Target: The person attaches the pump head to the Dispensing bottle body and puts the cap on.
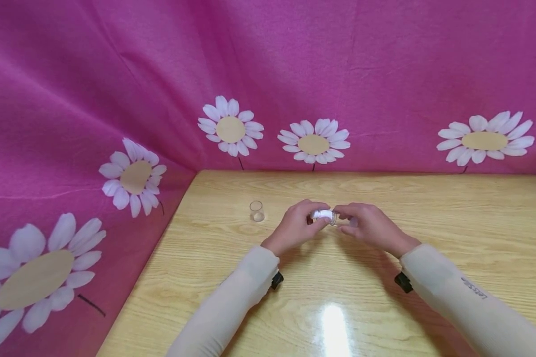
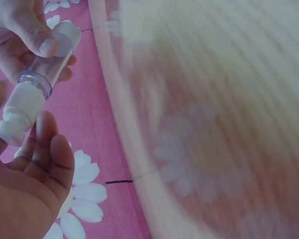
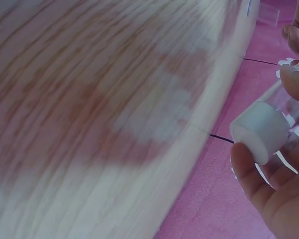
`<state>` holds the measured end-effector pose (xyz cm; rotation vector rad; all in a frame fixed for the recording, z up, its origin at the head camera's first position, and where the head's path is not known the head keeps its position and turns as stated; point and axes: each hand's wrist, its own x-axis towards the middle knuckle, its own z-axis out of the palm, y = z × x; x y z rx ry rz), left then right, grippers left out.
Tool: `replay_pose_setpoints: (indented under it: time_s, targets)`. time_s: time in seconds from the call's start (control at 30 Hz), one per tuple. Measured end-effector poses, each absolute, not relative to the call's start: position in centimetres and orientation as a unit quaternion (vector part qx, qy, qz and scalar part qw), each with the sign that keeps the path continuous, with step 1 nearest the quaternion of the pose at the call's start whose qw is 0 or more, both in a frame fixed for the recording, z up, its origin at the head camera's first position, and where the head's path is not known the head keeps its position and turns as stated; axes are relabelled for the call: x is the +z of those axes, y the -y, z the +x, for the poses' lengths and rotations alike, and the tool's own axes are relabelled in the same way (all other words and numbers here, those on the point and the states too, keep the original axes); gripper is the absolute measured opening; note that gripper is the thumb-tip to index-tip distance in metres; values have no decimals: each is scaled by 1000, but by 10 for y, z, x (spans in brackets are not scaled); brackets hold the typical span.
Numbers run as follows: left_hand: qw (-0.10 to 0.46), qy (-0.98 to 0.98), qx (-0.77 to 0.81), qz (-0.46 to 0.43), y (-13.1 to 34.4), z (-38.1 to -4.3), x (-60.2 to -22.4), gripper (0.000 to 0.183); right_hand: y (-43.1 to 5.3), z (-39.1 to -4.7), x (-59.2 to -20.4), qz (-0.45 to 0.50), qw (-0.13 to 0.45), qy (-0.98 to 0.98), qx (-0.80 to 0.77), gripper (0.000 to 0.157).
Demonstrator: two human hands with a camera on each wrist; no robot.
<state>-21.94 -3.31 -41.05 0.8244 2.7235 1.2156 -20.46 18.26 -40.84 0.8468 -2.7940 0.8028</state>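
Above the table, both hands hold a small clear bottle with a white pump top and a white base. The left hand grips the pump top between thumb and fingers. On the other side, the right hand holds the clear body near the base, its thumb on the wall and its fingers curled beneath. In the left wrist view the bottle tilts, pump end lower left. A small clear cap, shaped like a cup, stands on the table to the left of the hands.
The light wooden table is glossy and reflects a lamp near its front. A pink cloth printed with large white daisies hangs along the back and left edges.
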Motion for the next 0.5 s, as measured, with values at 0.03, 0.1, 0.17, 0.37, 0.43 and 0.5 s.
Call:
replay_pose_setpoints:
  time_s: [0.03,0.1,0.17,0.37,0.43,0.5]
  targets:
    - [22,-877,402,262,32,-219,-411,34,-183,-204,-409,278,58,921,266,37]
    - [18,-874,421,243,31,-219,-412,35,-184,-204,-408,279,64,921,266,38]
    - [17,-872,439,217,28,-218,-412,36,-185,-204,-408,279,70,920,266,38]
    - [21,-881,447,152,25,-214,-413,30,-187,-202,-408,272,69,922,265,36]
    - [25,-883,445,148,25,-214,-413,26,-188,-202,-408,271,65,924,264,35]
    - [28,-881,448,148,26,-213,-414,23,-188,-201,-409,272,64,924,262,35]
